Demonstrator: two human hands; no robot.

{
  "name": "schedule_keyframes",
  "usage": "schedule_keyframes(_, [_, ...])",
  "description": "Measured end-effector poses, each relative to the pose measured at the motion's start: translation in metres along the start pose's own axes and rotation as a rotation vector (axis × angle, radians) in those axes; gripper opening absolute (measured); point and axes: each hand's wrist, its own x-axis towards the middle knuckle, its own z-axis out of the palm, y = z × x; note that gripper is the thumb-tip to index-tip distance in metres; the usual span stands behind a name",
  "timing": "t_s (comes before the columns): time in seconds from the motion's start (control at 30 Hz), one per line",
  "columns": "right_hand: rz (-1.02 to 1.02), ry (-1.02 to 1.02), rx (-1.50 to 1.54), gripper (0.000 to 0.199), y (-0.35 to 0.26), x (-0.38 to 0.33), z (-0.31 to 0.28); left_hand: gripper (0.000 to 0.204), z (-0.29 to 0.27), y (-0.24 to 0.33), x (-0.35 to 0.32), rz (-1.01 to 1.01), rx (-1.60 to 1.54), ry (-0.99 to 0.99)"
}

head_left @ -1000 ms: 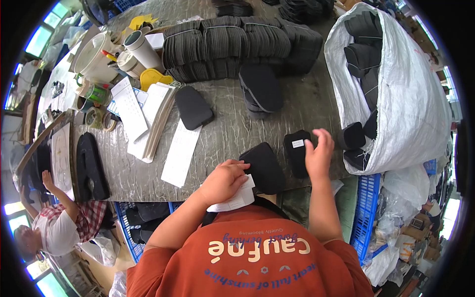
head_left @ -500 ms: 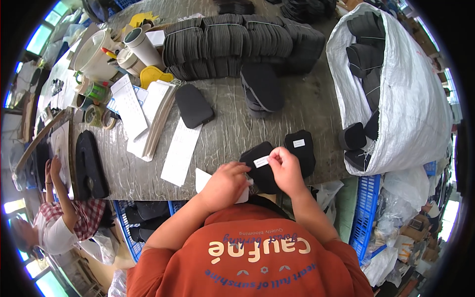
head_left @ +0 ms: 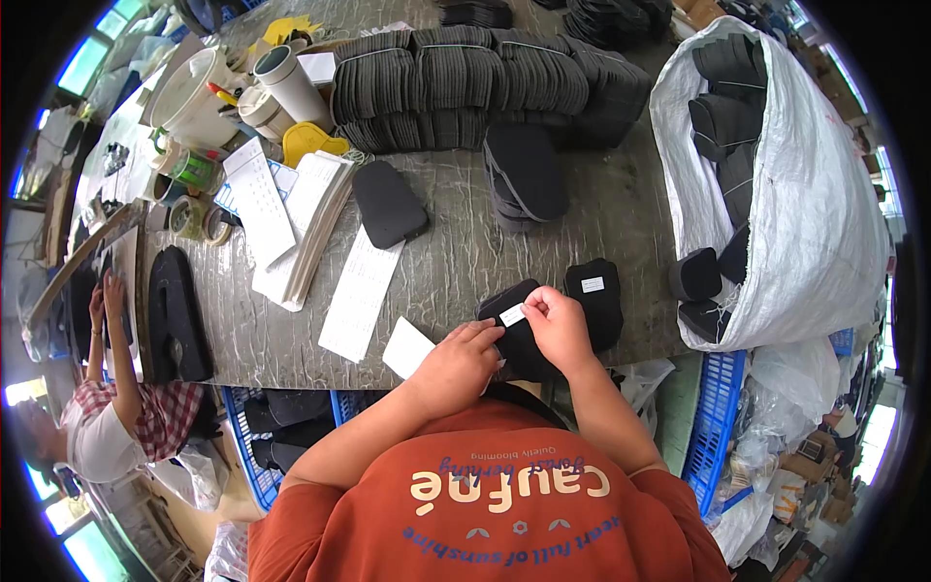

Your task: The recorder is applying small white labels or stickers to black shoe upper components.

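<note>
A small white label (head_left: 512, 315) lies against a black foam pad (head_left: 524, 351) at the table's near edge. My right hand (head_left: 561, 330) pinches the label's right end between thumb and fingertips. My left hand (head_left: 456, 359) reaches in from the other side, its fingertips on the pad's left edge. A white paper sheet (head_left: 407, 346) sticks out from beneath that hand, seemingly held in it; the thumb is mostly hidden. Just right of my right hand lies another black pad (head_left: 599, 315) bearing a similar white label (head_left: 593, 284).
Rows of black pads (head_left: 456, 82) line the back, with a short pad stack (head_left: 524, 179) before them. One pad (head_left: 388, 204) lies near paper strips (head_left: 359, 301) and cups (head_left: 291, 87). A white sack (head_left: 815, 194) of pads stands right. A co-worker (head_left: 121, 417) is at left.
The left hand has shifted slightly right along the pad, and the white sheet beneath it shows more. My right hand still pinches the label, nearly unmoved. The whole view has shifted slightly.
</note>
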Motion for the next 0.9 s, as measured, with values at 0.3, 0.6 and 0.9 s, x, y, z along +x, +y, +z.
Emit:
schedule_keyframes(0.3, [-0.056,0.042,-0.033,0.011,0.005,0.0,0.003,0.021,0.0,0.003,0.002,0.002,0.148,-0.099])
schedule_keyframes(0.6, [0.066,0.153,-0.126,0.028,-0.008,0.001,0.007,0.022,-0.002,0.008,0.005,-0.041,0.191,-0.163])
schedule_keyframes(0.9, [-0.372,0.305,-0.326,0.018,0.011,0.009,0.0,0.018,-0.011,0.004,0.001,-0.048,0.024,-0.185])
